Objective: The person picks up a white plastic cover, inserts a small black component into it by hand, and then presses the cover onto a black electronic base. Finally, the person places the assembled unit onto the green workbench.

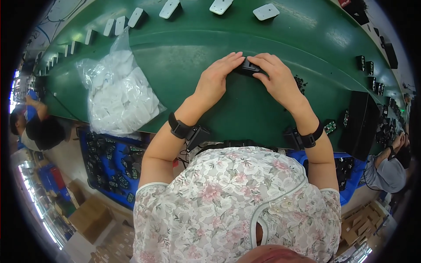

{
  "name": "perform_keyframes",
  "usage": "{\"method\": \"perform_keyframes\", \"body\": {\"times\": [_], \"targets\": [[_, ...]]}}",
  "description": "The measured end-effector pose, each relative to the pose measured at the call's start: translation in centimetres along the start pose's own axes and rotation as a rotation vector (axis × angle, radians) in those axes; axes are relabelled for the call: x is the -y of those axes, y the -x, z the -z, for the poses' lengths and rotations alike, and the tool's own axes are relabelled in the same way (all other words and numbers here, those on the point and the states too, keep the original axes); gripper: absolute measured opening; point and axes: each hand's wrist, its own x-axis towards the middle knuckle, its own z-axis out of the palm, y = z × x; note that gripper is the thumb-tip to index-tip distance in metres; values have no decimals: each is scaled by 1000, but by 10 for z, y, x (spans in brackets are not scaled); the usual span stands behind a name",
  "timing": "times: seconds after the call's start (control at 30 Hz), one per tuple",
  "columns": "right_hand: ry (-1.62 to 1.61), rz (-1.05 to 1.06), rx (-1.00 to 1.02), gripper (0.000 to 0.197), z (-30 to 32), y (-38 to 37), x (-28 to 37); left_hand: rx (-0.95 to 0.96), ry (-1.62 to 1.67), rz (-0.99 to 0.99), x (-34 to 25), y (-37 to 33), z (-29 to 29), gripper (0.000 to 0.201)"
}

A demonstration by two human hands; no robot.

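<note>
Floral sleeves (228, 197) sit closest, with two forearms each wearing one black wristband. Both hands meet on one small black part (247, 68) on the green belt (184, 57): left hand (217, 79) pinching its left end, right hand (274, 76) gripping its right. One bag (118, 92) of white pieces lies left.

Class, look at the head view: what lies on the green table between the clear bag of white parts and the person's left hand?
Nothing: in the head view the green table is bare between the clear bag of white parts and the left hand, which with the right hand grips a small black part.
</note>
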Motion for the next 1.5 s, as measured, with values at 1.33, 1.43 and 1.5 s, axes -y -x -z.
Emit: {"method": "perform_keyframes", "body": {"times": [1.33,1.43,1.5], "targets": [[-201,-67,49,44,9,-12,-16,19,-423,-211,-8,-11,-3,47],[-375,-251,149,33,23,-26,-31,13,-435,-186,-6,-30,-9,47],[-339,-300,92,31,34,-22,-37,47,-410,-180,-2,-53,-16,45]]}}
